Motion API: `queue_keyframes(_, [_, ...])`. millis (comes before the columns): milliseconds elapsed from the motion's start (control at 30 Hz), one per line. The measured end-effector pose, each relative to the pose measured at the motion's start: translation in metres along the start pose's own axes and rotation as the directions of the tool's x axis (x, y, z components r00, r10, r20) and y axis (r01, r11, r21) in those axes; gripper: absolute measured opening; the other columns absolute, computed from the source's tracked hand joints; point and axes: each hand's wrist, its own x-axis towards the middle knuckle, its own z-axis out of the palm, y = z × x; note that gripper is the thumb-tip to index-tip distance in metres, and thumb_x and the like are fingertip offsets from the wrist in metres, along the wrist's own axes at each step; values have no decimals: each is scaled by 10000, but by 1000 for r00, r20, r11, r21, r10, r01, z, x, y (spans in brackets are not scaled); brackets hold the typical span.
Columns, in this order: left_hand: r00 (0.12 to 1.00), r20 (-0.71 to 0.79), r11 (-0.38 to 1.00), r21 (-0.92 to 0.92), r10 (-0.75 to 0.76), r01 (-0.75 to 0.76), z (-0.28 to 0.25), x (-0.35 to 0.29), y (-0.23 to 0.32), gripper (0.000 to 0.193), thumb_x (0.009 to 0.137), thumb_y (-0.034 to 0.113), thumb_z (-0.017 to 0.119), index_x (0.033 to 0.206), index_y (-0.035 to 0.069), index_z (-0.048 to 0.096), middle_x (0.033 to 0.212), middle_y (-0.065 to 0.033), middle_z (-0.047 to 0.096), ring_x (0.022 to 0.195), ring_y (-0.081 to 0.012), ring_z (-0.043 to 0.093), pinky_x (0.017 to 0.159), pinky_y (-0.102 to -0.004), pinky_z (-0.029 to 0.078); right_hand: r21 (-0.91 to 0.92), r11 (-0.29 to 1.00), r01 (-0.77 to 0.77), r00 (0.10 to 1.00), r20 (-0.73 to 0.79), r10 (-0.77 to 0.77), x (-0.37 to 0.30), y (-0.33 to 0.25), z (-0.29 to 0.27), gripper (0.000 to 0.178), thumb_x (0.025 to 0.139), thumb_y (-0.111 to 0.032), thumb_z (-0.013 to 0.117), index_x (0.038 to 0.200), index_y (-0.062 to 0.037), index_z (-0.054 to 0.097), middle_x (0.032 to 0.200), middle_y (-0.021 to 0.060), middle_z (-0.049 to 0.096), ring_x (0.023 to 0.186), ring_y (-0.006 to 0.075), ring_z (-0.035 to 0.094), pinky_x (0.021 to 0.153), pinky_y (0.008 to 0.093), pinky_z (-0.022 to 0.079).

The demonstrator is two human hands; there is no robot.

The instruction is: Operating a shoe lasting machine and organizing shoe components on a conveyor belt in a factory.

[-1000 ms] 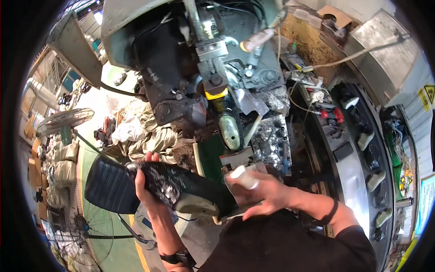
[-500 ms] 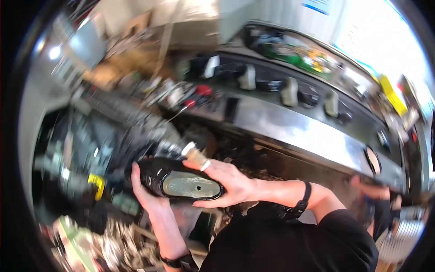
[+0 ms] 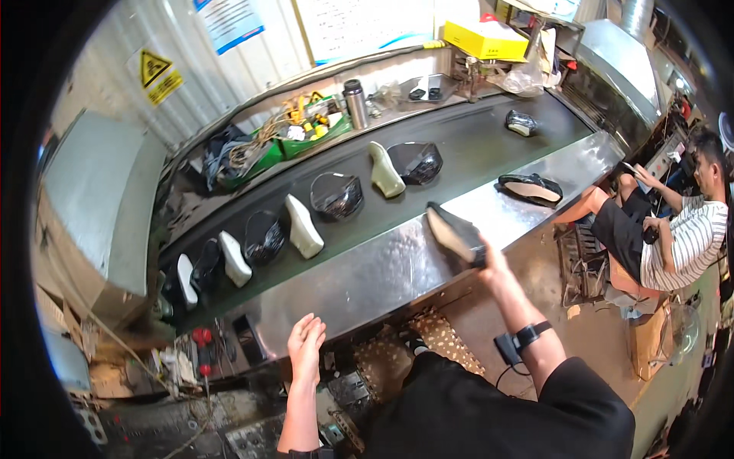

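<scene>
My right hand [image 3: 493, 268] grips a black shoe [image 3: 455, 233] by one end, its tan sole turned partly upward. The shoe is tilted above the shiny metal ledge [image 3: 329, 287] along the near side of a conveyor; whether it touches the ledge I cannot tell. My left hand [image 3: 306, 344] hangs empty near the ledge's left part, fingers stretched out and slightly curved. Another black shoe [image 3: 531, 189] lies on its side on the ledge to the right. On the dark belt [image 3: 459, 153] stand pale wedge soles [image 3: 305, 227] alternating with glossy black uppers [image 3: 336, 196].
Behind the belt are a green tray [image 3: 313, 138] of odds and ends, a steel flask [image 3: 355, 105] and a yellow box [image 3: 485, 40]. Red-handled tools [image 3: 202, 344] lie at the lower left. A seated person [image 3: 680, 222] in a striped shirt is at the right, knees near the ledge.
My view has swung from the machine area to the conveyor. Both hands were around a black shoe; now my left hand is free, and a shoe is in my right hand over the ledge.
</scene>
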Motion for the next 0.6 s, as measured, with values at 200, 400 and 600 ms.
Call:
queue_keyframes(200, [988,139,960,280,-68,27,90,109,25,486,956,227,651,1359,-7,517,1256,-133,614,1117,-183,613,965,-311,486,262,931,255,948,-258,-188,86,-137,-38,562,750,-272,839,1231,-124,589,1197,192,628,965,368,669,759,574,587])
queue_keyframes(400, [961,278,875,466,-2,-133,187,242,32,637,902,300,702,1390,-47,484,1311,-228,605,1178,-256,622,988,-348,496,311,853,419,887,-342,-311,137,-196,-30,681,786,-373,817,1296,-50,502,1358,153,531,1169,345,574,833,646,531])
queue_keyframes(600, [964,219,692,673,148,-259,282,364,30,881,813,409,744,1453,-70,373,1497,-284,398,1401,-351,405,1149,-414,351,-458,215,862,294,106,-950,124,-103,51,618,883,-181,737,1368,4,401,1245,171,567,1124,257,561,960,411,462])
